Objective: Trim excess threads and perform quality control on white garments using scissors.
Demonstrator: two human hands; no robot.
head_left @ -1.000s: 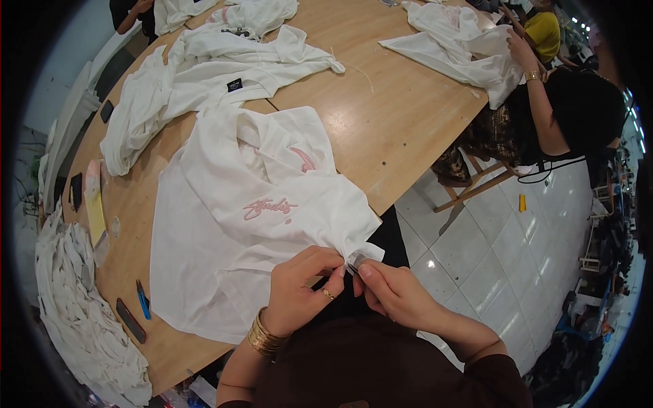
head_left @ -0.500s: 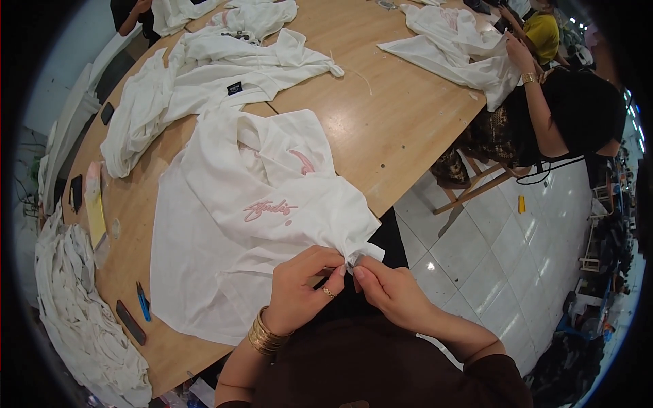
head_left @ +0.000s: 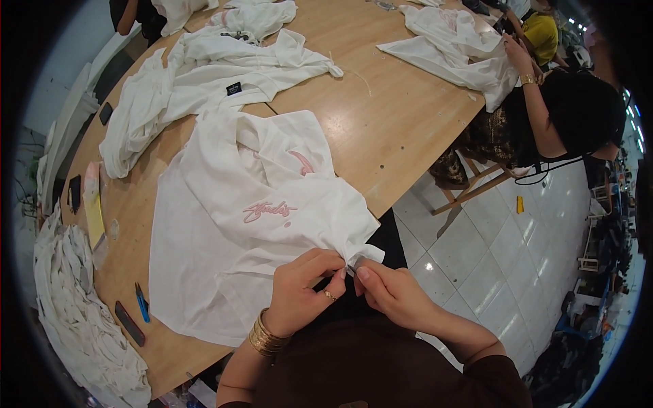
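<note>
A white shirt point(head_left: 224, 238) with pink script lettering lies over the near corner of the table, one end drawn toward me off the edge. My left hand point(head_left: 303, 282), wearing a gold ring and bracelets, is closed, pinching the gathered cloth between thumb and fingertips. Close against it, my right hand point(head_left: 391, 289) is closed too, thumb and fingers pressed together at the same bunched cloth. A small grey, metallic-looking sliver shows at its fingertips; its kind is too small to make out, and the curled fingers hide the rest.
Blue-handled snips point(head_left: 141, 302) and a dark phone point(head_left: 130, 323) lie on the wooden table point(head_left: 340, 129) at the left, near a heap of white cloth point(head_left: 78, 319). Another white garment point(head_left: 224, 68) lies beyond. At the right, a seated person point(head_left: 544, 115) handles white cloth.
The fingertips of my right hand have shifted slightly on the bunched cloth, and the grey sliver now sits a little lower. My left hand keeps its pinch; the shirt lies almost unchanged.
</note>
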